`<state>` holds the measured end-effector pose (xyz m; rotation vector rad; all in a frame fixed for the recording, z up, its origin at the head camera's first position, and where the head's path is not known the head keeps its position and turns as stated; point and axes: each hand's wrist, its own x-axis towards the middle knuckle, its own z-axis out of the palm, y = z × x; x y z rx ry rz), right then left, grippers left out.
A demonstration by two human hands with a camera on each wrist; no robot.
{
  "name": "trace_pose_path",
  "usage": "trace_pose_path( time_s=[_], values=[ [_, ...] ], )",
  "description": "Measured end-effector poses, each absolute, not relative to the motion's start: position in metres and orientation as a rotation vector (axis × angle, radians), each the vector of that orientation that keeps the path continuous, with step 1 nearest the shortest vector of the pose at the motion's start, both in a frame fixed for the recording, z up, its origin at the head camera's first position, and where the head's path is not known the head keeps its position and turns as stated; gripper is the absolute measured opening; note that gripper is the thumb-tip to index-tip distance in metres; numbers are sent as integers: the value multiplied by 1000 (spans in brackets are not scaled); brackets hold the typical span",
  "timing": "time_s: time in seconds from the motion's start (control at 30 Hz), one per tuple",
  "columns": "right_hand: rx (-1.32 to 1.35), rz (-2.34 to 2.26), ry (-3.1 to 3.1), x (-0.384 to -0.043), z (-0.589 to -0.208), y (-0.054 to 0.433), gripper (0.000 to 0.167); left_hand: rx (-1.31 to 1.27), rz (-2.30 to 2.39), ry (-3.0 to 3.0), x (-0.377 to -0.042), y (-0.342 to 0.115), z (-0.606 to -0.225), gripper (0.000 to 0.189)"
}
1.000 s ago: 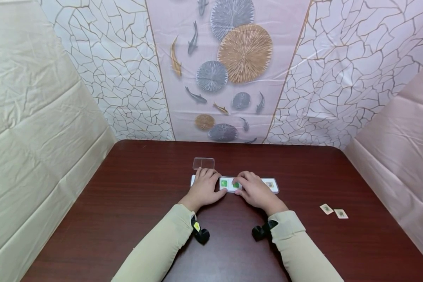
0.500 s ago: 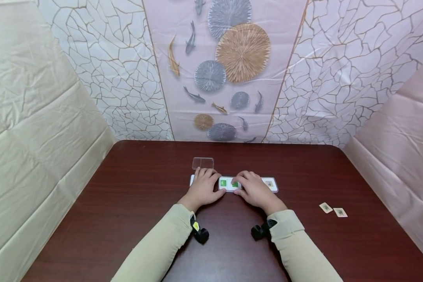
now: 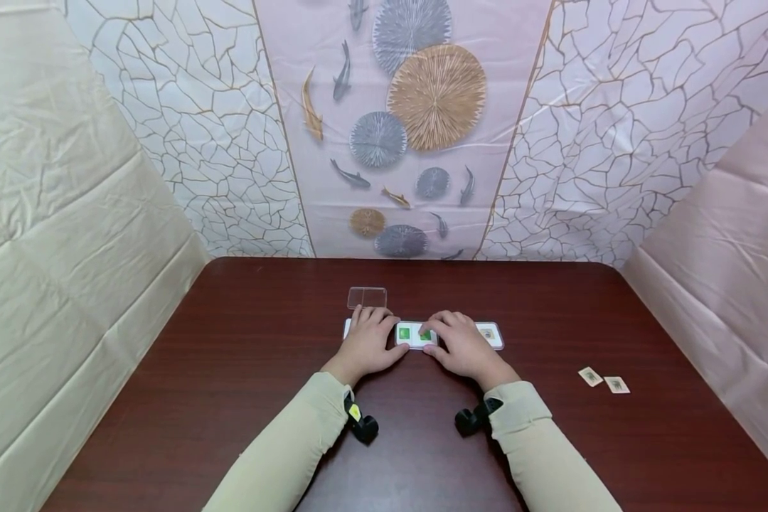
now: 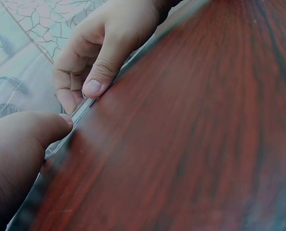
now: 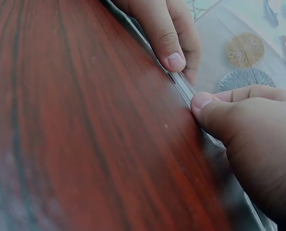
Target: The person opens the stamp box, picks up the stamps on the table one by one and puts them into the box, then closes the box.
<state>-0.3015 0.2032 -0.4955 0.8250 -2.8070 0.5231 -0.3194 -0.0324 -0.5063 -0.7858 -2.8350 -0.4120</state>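
Note:
Between my hands lies a flat clear-plastic case (image 3: pixel 412 344) with a white insert and two green squares. My left hand (image 3: pixel 370 344) holds its left end, thumb on the near edge and fingers over the far side. My right hand (image 3: pixel 466 345) grips the right end the same way, its index finger bent over the right green square (image 3: pixel 426 336). Both thumbs meet the case's thin clear edge (image 4: pixel 81 113) in the left wrist view. From the right wrist, that edge (image 5: pixel 183 89) sits low along the table. The fingers' far contact is partly hidden.
A similar white case (image 3: pixel 490 334) with a small beige picture shows past my right hand. Another white case (image 3: pixel 347 328) is mostly covered by my left hand. Behind lies a clear plastic lid (image 3: pixel 367 297). Two small picture cards (image 3: pixel 590 377) lie on the dark red table (image 3: pixel 262 341).
Both hands and the case stay almost still. Only the head view shifts slightly.

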Motion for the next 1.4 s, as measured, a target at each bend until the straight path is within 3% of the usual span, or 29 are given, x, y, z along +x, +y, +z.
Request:
trace_pose_path(
  time_s=[0.53, 0.87, 1.4],
  values=[
    [860, 479, -2746, -301, -500, 203, 22, -776, -361, -2845, -318, -32, -508, 61],
    [863, 533, -2646, -303, -498, 213, 31, -780, -406, -2831, -319, -35, -506, 63],
    [636, 543, -2473, -287, -497, 291, 18, -703, -447, -2846, -321, -63, -505, 69]
  ],
)
